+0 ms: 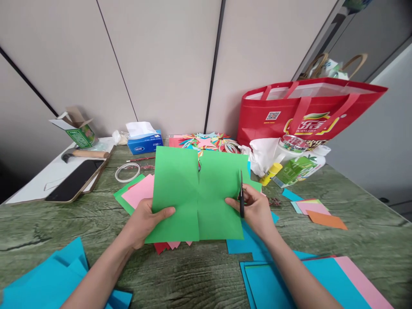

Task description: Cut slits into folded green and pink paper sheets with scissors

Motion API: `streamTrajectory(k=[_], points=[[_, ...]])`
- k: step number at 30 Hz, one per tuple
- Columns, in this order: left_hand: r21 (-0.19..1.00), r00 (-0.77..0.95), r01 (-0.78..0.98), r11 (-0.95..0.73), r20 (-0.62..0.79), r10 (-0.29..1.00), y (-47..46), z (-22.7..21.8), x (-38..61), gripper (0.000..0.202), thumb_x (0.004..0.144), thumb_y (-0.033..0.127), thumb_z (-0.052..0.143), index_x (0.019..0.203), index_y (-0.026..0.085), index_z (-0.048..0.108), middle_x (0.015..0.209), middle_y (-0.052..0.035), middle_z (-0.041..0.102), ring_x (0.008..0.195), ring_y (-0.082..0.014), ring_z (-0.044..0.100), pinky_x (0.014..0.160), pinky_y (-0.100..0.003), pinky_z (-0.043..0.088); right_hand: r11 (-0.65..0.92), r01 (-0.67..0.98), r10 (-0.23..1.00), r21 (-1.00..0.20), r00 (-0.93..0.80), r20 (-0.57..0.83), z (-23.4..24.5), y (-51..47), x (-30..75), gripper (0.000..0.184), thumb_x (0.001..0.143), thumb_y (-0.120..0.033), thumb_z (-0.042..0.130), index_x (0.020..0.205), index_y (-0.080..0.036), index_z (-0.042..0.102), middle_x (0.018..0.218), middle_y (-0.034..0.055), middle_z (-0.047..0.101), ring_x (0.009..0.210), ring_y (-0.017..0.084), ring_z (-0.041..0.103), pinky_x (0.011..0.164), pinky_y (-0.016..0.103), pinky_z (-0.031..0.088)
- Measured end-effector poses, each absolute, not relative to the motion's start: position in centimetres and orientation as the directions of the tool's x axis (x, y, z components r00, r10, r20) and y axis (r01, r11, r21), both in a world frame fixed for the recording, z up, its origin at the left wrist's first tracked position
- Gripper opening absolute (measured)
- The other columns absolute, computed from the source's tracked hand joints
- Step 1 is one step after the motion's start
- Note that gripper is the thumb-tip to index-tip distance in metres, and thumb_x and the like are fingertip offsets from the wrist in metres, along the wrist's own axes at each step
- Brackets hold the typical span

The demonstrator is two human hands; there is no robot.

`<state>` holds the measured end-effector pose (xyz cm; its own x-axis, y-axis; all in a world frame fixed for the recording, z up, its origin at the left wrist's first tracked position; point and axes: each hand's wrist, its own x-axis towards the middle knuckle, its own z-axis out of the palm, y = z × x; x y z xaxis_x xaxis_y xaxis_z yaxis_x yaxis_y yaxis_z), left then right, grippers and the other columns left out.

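Note:
A green sheet of paper (177, 184) is held up in front of me, with a crease down its middle and a slit at the crease's top edge. My left hand (146, 219) is closed on its left side, thumb lying over the front. At the right side, my right hand (255, 208) grips black-handled scissors (241, 199) with the blades pointing up. The right thumb rests against the green paper. Pink paper (140, 192) and other coloured sheets lie behind and below the green sheet, partly hidden by it.
Blue paper stacks lie at the left (45, 279) and right (325, 281) front. Small paper pieces (315, 208), a yellow glue stick (271, 174) and a red bag (267, 124) are right. Left are a tape roll (128, 172), tissue pack (145, 143), phone (75, 180) and hammer (86, 153).

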<state>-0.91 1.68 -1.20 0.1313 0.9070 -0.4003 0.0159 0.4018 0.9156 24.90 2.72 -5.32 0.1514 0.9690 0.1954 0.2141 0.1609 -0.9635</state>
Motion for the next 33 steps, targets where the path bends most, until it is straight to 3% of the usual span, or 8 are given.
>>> streamTrajectory(k=[4,6,9,11,14,19,26,33], points=[[0.920,0.098,-0.033,0.391,-0.386,0.917,1.9,-1.9,-1.0,0.029,0.059,0.032,0.073,0.083,0.016,0.068,0.086,-0.0059,0.072,0.073,-0.0235,0.067,0.065,-0.033,0.055,0.232,0.303,0.828,-0.924,0.437,0.351,-4.9,2.4,24.9,0.040,0.064,-0.033,0.069,0.099,-0.018,0.056,0.076,0.0014,0.060,0.070,0.017,0.057,0.062,0.031,0.047],[0.919,0.090,-0.058,0.390,-0.384,0.919,2.0,-2.1,-1.0,0.031,0.059,0.032,0.073,0.085,0.016,0.067,0.085,-0.0064,0.072,0.075,-0.0244,0.067,0.066,-0.033,0.054,0.283,0.191,0.821,-0.940,0.458,0.341,-4.2,1.8,24.6,0.041,0.066,-0.034,0.066,0.102,-0.020,0.053,0.076,0.0017,0.060,0.068,0.017,0.058,0.056,0.030,0.050],[0.920,0.096,-0.080,0.383,-0.375,0.922,2.1,-2.2,-1.0,0.033,0.059,0.032,0.072,0.087,0.015,0.066,0.084,-0.0073,0.072,0.078,-0.0252,0.066,0.068,-0.034,0.054,0.092,-0.182,0.990,-0.979,-0.088,0.110,-3.3,0.8,23.7,0.040,0.072,-0.044,0.059,0.102,-0.020,0.049,0.071,0.0028,0.062,0.058,0.016,0.060,0.047,0.028,0.050],[0.925,0.093,-0.079,0.373,-0.365,0.926,2.1,-2.2,-1.0,0.034,0.060,0.032,0.072,0.088,0.014,0.065,0.085,-0.0080,0.072,0.078,-0.0252,0.066,0.067,-0.034,0.054,-0.173,-0.237,0.866,-0.956,-0.498,-0.034,-3.3,0.1,23.1,0.043,0.073,-0.047,0.057,0.104,-0.018,0.047,0.076,0.0065,0.065,0.061,0.017,0.063,0.054,0.031,0.052],[0.927,0.071,-0.064,0.369,-0.364,0.929,2.2,-2.2,-1.1,0.036,0.059,0.033,0.073,0.089,0.014,0.065,0.084,-0.0085,0.072,0.076,-0.0253,0.066,0.065,-0.034,0.054,-0.387,-0.148,0.700,-0.910,-0.690,-0.186,-4.0,-0.5,22.0,0.032,0.076,-0.040,0.057,0.096,-0.016,0.048,0.077,0.0070,0.066,0.067,0.015,0.064,0.060,0.027,0.051],[0.925,0.050,-0.075,0.373,-0.371,0.927,2.1,-2.1,-0.9,0.036,0.058,0.033,0.073,0.088,0.013,0.065,0.083,-0.0089,0.072,0.074,-0.0244,0.066,0.063,-0.032,0.054,-0.574,-0.159,0.602,-0.803,-0.747,-0.282,-5.2,-1.0,20.7,0.027,0.077,-0.036,0.057,0.088,-0.015,0.047,0.069,0.0047,0.064,0.058,0.013,0.062,0.049,0.023,0.051],[0.916,0.040,-0.057,0.398,-0.396,0.917,1.7,-1.8,-0.4,0.036,0.058,0.035,0.072,0.088,0.014,0.066,0.080,-0.0075,0.073,0.075,-0.0250,0.066,0.065,-0.034,0.054,-0.614,-0.195,0.567,-0.765,-0.782,-0.257,-5.3,-1.2,20.2,0.027,0.078,-0.035,0.054,0.095,-0.014,0.046,0.064,0.0034,0.063,0.053,0.012,0.061,0.045,0.024,0.053],[0.916,0.071,-0.036,0.400,-0.397,0.915,1.3,-1.6,-0.1,0.036,0.059,0.035,0.072,0.088,0.014,0.066,0.083,-0.0087,0.072,0.079,-0.0262,0.066,0.067,-0.034,0.054,-0.515,-0.254,0.700,-0.818,-0.676,-0.231,-5.3,-1.3,19.2,0.027,0.075,-0.036,0.059,0.087,-0.014,0.050,0.060,0.0003,0.061,0.047,0.009,0.059,0.044,0.021,0.052]])
